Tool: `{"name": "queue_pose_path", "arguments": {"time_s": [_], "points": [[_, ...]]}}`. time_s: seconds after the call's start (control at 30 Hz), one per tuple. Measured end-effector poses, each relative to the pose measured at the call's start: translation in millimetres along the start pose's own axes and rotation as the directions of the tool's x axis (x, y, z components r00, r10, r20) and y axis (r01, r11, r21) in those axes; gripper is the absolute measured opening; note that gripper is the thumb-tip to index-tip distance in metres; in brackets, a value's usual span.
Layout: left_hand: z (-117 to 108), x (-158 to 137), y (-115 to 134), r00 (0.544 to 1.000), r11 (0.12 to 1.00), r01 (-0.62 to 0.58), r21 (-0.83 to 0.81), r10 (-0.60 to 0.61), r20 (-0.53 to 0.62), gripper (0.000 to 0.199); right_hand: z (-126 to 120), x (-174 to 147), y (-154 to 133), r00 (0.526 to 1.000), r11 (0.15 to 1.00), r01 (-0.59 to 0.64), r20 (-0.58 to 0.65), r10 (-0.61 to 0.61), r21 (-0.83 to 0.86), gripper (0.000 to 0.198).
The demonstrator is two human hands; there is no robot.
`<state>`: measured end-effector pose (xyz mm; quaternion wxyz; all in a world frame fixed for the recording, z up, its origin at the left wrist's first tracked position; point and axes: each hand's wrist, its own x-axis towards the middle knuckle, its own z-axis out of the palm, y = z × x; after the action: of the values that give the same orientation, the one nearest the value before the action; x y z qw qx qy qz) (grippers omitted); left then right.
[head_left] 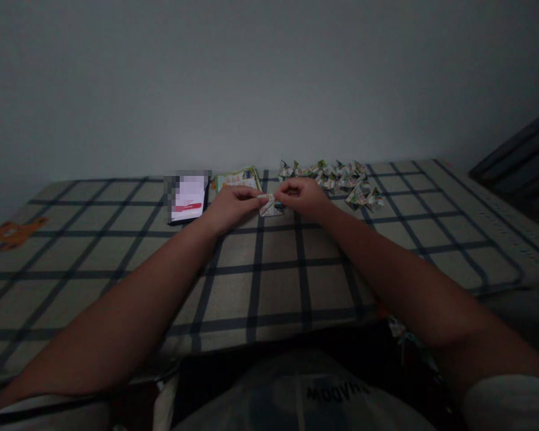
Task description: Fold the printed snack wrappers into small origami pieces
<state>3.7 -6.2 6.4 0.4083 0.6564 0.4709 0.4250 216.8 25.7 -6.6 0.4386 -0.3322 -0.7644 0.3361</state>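
Note:
Between my two hands, close to the tabletop, is a small folded piece of printed paper (269,208). My left hand (234,206) pinches its left side between thumb and fingers. At the paper's upper right, my right hand (303,196) has thumb and fingertips closed on it. Several folded paper pieces with pointed tips (336,175) are grouped just beyond and to the right of my right hand. Behind my left hand lies a stack of printed paper sheets (238,179), partly covered by the hand.
A tablet or phone with a lit screen (189,197), partly blurred out, stands left of my left hand. The checked tablecloth (278,287) covers the table, with an orange figure (15,232) at far left. A pale wall (269,84) rises behind the table.

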Motion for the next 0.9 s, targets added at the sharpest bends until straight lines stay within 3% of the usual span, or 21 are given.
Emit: {"name": "queue_pose_path", "arguments": {"time_s": [0.13, 0.27, 0.33, 0.47, 0.9], "points": [[-0.2, 0.1, -2.4, 0.999, 0.996, 0.015, 0.086, -0.019, 0.049, 0.033, 1.8, 2.2, 1.6, 0.999, 0.996, -0.051, 0.008, 0.05, 0.073, 0.024], [2.2, 2.3, -5.8, 0.998, 0.998, 0.052, -0.045, -0.051, 0.03, 0.035, 1.1, 5.8, 0.7, 0.987, 0.963, -0.13, -0.066, 0.149, 0.235, 0.033], [3.4, 3.6, -5.8, 0.998, 0.987, 0.067, -0.145, -0.068, -0.001, 0.038, 0.4, 5.8, -0.7, 0.974, 0.936, -0.207, -0.033, 0.226, 0.286, 0.04], [4.4, 5.7, -5.6, 0.995, 0.962, 0.08, -0.262, -0.095, -0.042, 0.044, -1.0, 1.8, -4.1, 0.964, 0.947, -0.257, 0.118, 0.238, 0.19, 0.043], [8.1, 2.3, -1.3, 0.992, 0.967, 0.122, -0.226, -0.128, -0.013, 0.039, -4.3, 0.5, -9.0, 0.989, 0.992, -0.114, 0.087, 0.119, -0.063, 0.033]]}}
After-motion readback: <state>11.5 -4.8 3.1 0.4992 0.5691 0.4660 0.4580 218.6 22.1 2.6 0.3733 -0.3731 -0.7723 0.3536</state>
